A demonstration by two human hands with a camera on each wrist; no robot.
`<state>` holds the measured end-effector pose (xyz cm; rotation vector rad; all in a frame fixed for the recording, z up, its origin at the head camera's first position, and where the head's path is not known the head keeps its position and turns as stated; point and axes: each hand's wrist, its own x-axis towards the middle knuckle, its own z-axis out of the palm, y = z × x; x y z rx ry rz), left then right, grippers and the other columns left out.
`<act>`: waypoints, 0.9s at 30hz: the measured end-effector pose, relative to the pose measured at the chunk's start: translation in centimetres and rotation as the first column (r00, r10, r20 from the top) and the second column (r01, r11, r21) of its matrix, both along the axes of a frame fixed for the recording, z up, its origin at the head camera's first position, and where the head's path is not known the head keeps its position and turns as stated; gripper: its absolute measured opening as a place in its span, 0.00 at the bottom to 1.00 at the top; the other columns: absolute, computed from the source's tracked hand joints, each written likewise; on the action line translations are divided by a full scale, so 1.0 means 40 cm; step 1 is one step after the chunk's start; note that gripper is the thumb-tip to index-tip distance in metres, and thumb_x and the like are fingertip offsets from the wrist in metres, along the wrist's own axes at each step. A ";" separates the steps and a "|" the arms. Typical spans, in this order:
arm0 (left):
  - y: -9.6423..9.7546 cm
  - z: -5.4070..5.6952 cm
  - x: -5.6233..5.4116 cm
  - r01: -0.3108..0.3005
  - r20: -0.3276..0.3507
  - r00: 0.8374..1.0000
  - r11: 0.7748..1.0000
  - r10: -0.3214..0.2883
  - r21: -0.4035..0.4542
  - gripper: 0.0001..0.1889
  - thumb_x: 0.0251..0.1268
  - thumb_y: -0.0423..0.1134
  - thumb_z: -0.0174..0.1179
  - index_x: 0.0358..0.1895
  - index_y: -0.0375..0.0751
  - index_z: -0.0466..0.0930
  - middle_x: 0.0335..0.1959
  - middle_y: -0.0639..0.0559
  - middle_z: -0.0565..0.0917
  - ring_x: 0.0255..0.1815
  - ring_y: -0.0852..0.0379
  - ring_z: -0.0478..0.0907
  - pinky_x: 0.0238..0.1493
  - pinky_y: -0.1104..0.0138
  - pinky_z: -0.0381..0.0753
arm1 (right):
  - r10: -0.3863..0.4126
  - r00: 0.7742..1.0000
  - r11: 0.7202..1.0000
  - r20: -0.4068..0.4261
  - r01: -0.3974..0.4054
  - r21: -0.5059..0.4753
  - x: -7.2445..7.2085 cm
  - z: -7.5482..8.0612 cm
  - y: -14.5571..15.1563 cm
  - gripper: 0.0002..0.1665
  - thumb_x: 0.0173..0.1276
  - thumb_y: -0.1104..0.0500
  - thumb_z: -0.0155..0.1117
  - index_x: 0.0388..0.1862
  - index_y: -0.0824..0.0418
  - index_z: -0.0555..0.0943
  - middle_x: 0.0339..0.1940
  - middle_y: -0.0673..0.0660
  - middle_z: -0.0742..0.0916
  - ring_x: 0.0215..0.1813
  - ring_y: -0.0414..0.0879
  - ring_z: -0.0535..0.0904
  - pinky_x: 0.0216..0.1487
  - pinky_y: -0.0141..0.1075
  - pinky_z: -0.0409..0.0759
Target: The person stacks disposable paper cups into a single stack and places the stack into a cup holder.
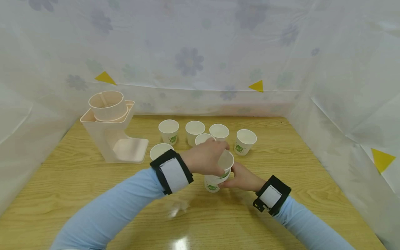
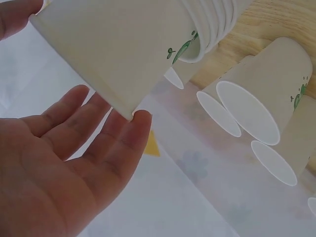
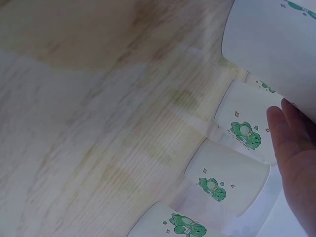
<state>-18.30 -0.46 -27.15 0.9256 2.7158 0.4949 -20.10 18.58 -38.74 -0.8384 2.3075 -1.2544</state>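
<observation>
My left hand [image 1: 204, 158] pinches the rim of a white paper cup [image 1: 226, 160] between thumb and fingers. In the left wrist view that cup [image 2: 113, 49] is tilted, its base at the mouth of a stack of nested cups [image 2: 222, 19]. Below it in the head view, the stack [image 1: 212, 188] stands on the table, and my right hand [image 1: 245, 178] grips its side. The right wrist view shows the right hand's fingers [image 3: 284, 133] along the large near cup surface [image 3: 276, 49]; its thumb is hidden there.
Behind the hands stand several single paper cups with green prints, among them a left one [image 1: 168, 130] and a right one [image 1: 245, 140]. One cup [image 1: 160, 151] is partly covered by the left wrist. A beige stand [image 1: 131, 151] bearing a round container [image 1: 107, 109] occupies the table's left back.
</observation>
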 end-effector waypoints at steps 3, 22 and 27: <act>0.001 -0.004 -0.001 0.002 0.003 1.000 1.000 -0.002 -0.007 0.34 0.50 0.45 0.68 0.62 0.42 0.67 0.50 0.47 0.78 0.49 0.53 0.71 0.37 0.66 0.77 | 0.003 1.000 1.000 0.006 -0.003 -0.002 0.000 0.001 0.000 0.41 0.54 0.58 0.72 0.65 0.61 0.63 0.63 0.61 0.74 0.64 0.56 0.70 0.63 0.51 0.68; 0.007 -0.038 -0.006 0.026 0.000 1.000 0.999 -0.026 -0.044 0.35 0.50 0.46 0.69 0.62 0.42 0.67 0.52 0.47 0.78 0.50 0.53 0.71 0.41 0.64 0.78 | 0.000 1.000 1.000 0.003 0.000 0.005 -0.002 -0.002 0.004 0.41 0.54 0.58 0.71 0.64 0.63 0.64 0.63 0.62 0.75 0.64 0.57 0.70 0.62 0.53 0.69; 0.009 -0.043 -0.007 0.027 -0.007 1.000 0.999 -0.028 -0.047 0.35 0.50 0.46 0.69 0.62 0.42 0.67 0.52 0.48 0.78 0.50 0.54 0.71 0.42 0.65 0.78 | 0.002 1.000 1.000 -0.004 -0.002 0.003 -0.004 -0.005 0.006 0.42 0.54 0.58 0.72 0.65 0.63 0.63 0.63 0.62 0.74 0.65 0.57 0.69 0.62 0.54 0.69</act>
